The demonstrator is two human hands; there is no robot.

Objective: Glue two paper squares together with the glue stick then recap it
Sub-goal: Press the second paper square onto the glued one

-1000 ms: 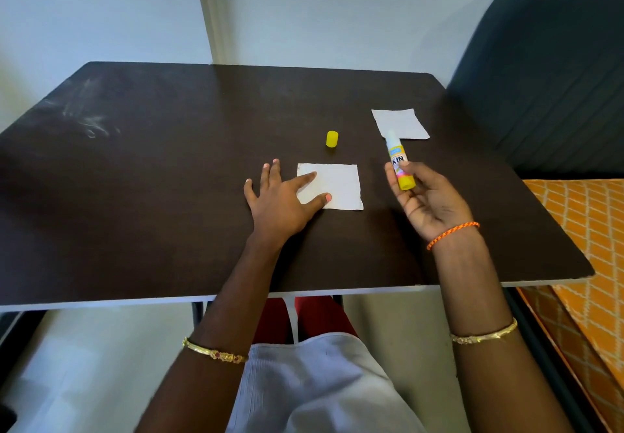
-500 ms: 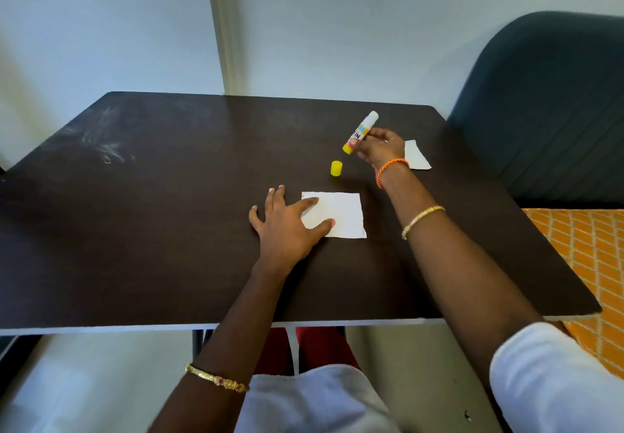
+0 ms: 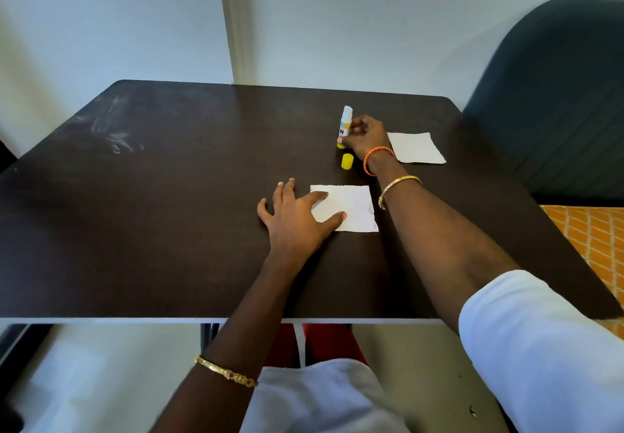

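Observation:
A white paper square (image 3: 351,206) lies near the middle of the dark table (image 3: 169,196). My left hand (image 3: 297,219) rests flat with its thumb and forefinger on the square's left edge. A second white paper square (image 3: 417,148) lies farther back on the right. My right hand (image 3: 364,137) grips the uncapped glue stick (image 3: 345,123), which stands upright with its yellow base on the table. The yellow cap (image 3: 347,161) lies loose on the table just in front of the stick.
A dark upholstered chair (image 3: 557,101) stands at the table's right side. An orange patterned fabric (image 3: 594,240) shows beyond the right edge. A white wall runs behind the table.
My right hand has carried the glue stick from near the front square to the back of the table and turned it upright onto its base. The left hand has stayed on the paper.

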